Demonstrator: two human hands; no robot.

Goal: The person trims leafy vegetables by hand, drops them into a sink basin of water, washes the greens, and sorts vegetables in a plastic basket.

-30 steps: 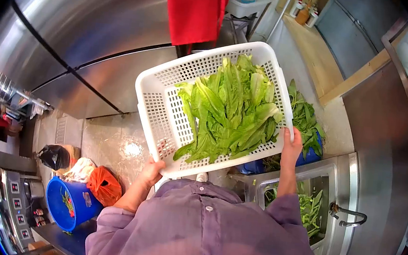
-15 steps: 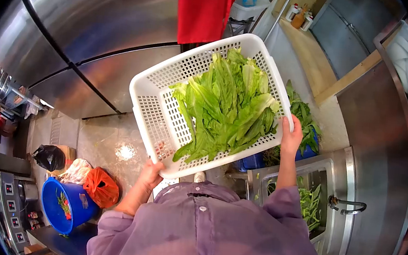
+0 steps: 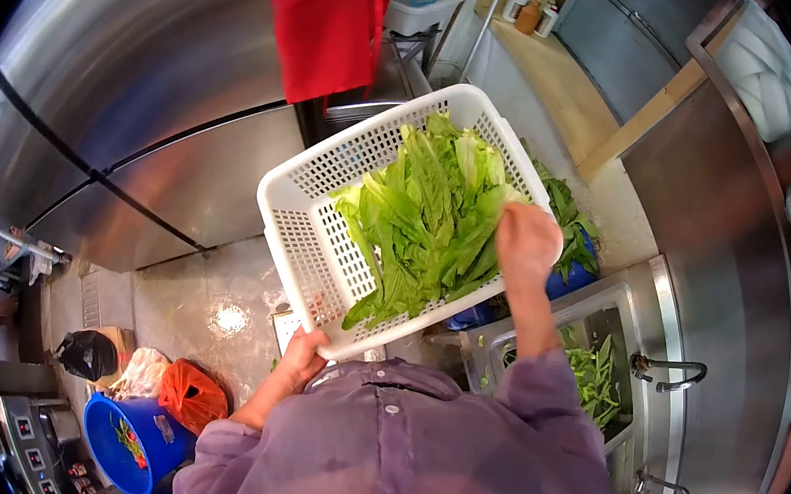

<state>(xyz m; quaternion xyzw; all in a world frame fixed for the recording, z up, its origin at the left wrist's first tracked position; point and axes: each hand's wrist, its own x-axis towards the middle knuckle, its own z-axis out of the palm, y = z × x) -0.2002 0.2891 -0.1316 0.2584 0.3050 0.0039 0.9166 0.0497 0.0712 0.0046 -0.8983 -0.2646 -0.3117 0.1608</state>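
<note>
A white perforated plastic basket (image 3: 310, 281) is tilted in front of my body, with long green lettuce leaves (image 3: 427, 221) heaped in its middle and right side. My left hand (image 3: 303, 357) grips the rim at the near left corner, its thumb on top. At the right side, my right hand (image 3: 529, 247) is over the basket rim with curled fingers, pinching the pale end of a leaf at the edge of the heap. Some of its fingertips are hidden.
To the right, a steel sink (image 3: 632, 339) with taps holds green leaves. More greens (image 3: 563, 212) sit in a blue container beyond the basket. A blue bucket (image 3: 129, 441) and an orange bag (image 3: 192, 394) stand lower left. Steel cabinet doors (image 3: 145, 57) and a red cloth (image 3: 327, 28) are ahead.
My right hand has left the basket's right rim and moved inward to the lettuce. The left hand keeps its hold on the corner. The view has shifted a little to the right.
</note>
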